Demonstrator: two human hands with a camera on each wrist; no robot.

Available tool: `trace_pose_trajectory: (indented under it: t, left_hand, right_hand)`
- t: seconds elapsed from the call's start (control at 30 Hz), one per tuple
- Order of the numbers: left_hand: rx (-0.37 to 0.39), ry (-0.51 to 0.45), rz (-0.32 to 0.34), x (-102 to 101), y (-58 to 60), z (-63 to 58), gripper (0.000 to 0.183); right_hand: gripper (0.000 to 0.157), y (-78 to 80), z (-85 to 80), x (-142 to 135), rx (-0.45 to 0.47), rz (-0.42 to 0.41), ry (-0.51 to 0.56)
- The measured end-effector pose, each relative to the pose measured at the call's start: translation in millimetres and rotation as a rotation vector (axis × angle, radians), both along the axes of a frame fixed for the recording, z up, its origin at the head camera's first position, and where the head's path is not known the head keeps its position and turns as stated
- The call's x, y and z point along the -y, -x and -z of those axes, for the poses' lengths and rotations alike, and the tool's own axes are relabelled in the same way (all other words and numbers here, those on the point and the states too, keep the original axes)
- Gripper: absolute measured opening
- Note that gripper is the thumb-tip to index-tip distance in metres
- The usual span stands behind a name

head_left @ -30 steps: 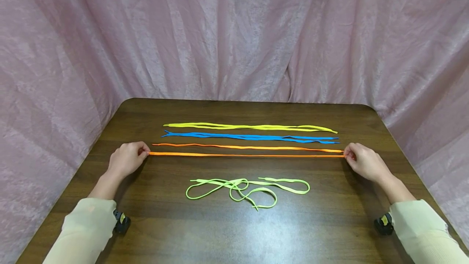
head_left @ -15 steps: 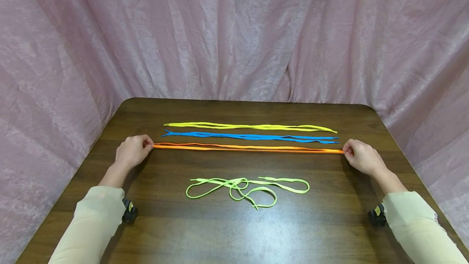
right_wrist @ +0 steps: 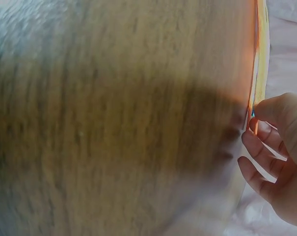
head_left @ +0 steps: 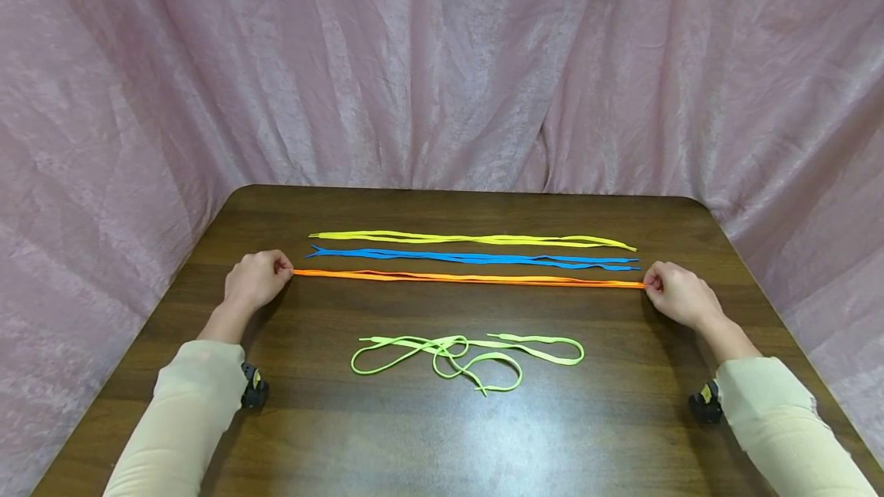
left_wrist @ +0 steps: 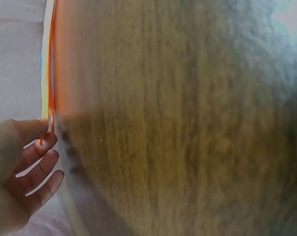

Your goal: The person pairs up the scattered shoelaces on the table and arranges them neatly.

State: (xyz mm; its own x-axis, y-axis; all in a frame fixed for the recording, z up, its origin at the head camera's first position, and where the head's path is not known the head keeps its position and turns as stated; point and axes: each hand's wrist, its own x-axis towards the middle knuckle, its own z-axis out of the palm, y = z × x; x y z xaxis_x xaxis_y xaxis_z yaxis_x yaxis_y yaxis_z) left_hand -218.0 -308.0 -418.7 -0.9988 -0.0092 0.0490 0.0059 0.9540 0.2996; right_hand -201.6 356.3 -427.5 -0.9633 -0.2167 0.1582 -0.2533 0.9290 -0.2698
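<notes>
Two orange shoelaces (head_left: 442, 278) lie side by side, stretched almost straight across the table. My left hand (head_left: 257, 280) pinches their left ends between thumb and forefinger. At the other end my right hand (head_left: 682, 295) pinches the right ends the same way. In the left wrist view the left hand (left_wrist: 25, 162) has the orange lace ends at its thumb tip, the other fingers loosely bent. The right wrist view shows the right hand (right_wrist: 276, 152) with orange lace ends poking out below its thumb.
Behind the orange laces run blue shoelaces (head_left: 442, 257) and, farther back, yellow shoelaces (head_left: 442, 238), both laid lengthwise. Nearer the person, a light green shoelace tangle (head_left: 449, 355) lies in loose loops on the wooden table (head_left: 428, 443). A pink curtain (head_left: 428, 67) hangs behind.
Both hands have moved away from the person, bringing the nearer orange lace up against the other one. The left hand also shifted right. The green, blue and yellow laces stayed put.
</notes>
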Motion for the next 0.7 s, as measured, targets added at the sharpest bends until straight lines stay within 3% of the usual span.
trace_pose_trajectory:
  t: [0.2,0.7]
  left_hand:
    - [0.009,0.000,-0.002,-1.6,2.5,2.9,0.008]
    - [0.016,0.025,0.008,-5.0,5.3,6.5,0.006]
  right_hand:
    - [0.005,0.7,2.9,0.1,0.025,0.003,-0.003]
    - [0.009,1.8,9.5,1.5,-0.049,-0.018,-0.005]
